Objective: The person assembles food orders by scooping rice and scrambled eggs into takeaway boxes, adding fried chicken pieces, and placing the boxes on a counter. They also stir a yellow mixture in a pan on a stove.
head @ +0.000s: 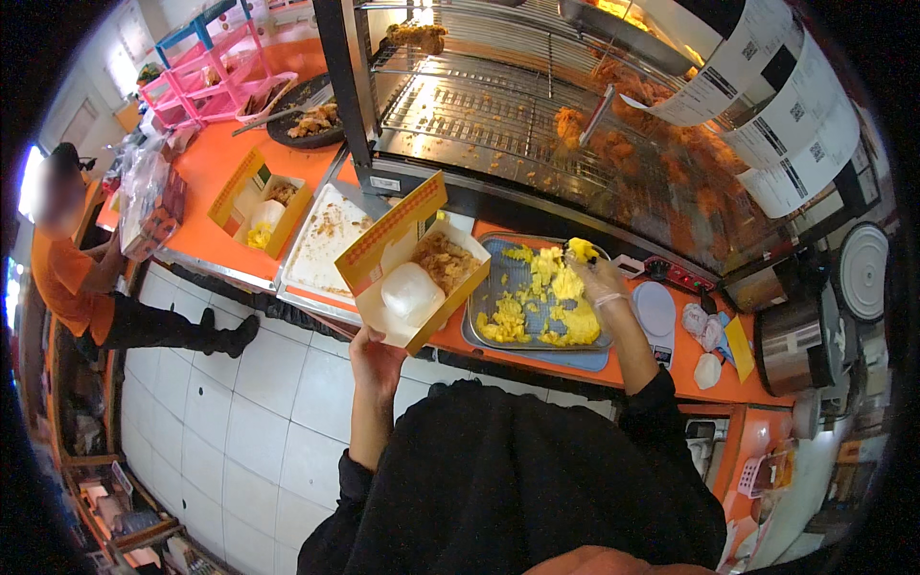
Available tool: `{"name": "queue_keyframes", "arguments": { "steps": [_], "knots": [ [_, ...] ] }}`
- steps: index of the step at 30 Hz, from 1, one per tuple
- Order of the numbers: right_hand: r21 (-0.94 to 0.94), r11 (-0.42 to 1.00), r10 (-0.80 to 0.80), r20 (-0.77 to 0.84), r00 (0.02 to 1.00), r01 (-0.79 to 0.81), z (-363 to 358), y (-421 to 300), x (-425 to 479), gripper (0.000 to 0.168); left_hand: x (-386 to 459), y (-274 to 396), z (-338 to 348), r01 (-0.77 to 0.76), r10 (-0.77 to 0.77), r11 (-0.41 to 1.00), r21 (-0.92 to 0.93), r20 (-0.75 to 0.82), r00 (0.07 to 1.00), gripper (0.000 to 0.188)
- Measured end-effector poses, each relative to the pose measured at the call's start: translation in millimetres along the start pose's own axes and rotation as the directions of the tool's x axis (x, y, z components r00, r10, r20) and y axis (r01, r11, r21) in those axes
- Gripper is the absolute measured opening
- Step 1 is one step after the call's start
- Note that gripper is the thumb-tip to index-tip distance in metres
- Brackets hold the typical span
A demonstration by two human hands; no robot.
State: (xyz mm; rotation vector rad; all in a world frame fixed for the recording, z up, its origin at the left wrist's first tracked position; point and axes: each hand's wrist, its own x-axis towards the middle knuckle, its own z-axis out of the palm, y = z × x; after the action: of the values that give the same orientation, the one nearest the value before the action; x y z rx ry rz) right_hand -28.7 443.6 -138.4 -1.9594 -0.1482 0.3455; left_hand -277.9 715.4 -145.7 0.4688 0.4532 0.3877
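My left hand (377, 363) holds an opened yellow cardboard meal box (381, 233) from below, raised over the counter's front edge. In it sit a white wrapped mound that looks like rice (412, 293) and pieces of crispy fried chicken (445, 260). My right hand (604, 282), in a clear plastic glove, grips a lump of yellow scrambled egg (583, 249) at the back right of a metal tray (530, 291). More scrambled egg (503, 320) lies spread in loose heaps across this tray. The glove and fingers partly hide the gripped lump.
A glass-fronted warming cabinet (388, 162) with fried chicken stands behind the tray; printed slips (783, 136) hang at its right. Leftward are a crumb-strewn white board (327, 237), another filled box (233, 201) and a skillet (277, 133). A scale (654, 309) sits right. A co-worker (68, 280) stands far left.
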Motion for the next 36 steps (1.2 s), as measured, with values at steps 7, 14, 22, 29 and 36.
{"name": "queue_keyframes", "arguments": {
  "steps": [7, 14, 22, 29, 36],
  "knots": [
    [-0.377, 0.9, 0.195, -0.096, 0.976, -0.216, -21, -63, -11, 0.054, 13, -13, 18, 0.026, -0.03, 0.999, 0.037, 0.105, 0.994, 0.055],
    [-0.526, 0.792, -0.279, 0.136, 0.951, 0.308, 19, -82, -27, 0.061, 36, -42, 42, 0.087, -0.101, 0.994, 0.065, 0.238, 0.966, 0.067],
    [-0.36, 0.679, -0.489, 0.429, 0.759, 0.64, 83, -126, -82, 0.061, 32, -49, 53, 0.08, -0.101, 0.993, 0.089, 0.278, 0.955, 0.061],
    [-0.125, 0.883, -0.372, 0.403, 0.836, 0.453, 83, -110, -58, 0.067, 35, -47, 50, 0.071, -0.083, 0.996, 0.055, 0.252, 0.964, 0.068],
    [0.002, 0.997, 0.076, 0.164, 0.984, -0.077, 32, -11, -17, 0.077, 43, -42, 10, 0.062, -0.058, 0.998, -0.032, 0.127, 0.99, 0.06]
  ]
}}
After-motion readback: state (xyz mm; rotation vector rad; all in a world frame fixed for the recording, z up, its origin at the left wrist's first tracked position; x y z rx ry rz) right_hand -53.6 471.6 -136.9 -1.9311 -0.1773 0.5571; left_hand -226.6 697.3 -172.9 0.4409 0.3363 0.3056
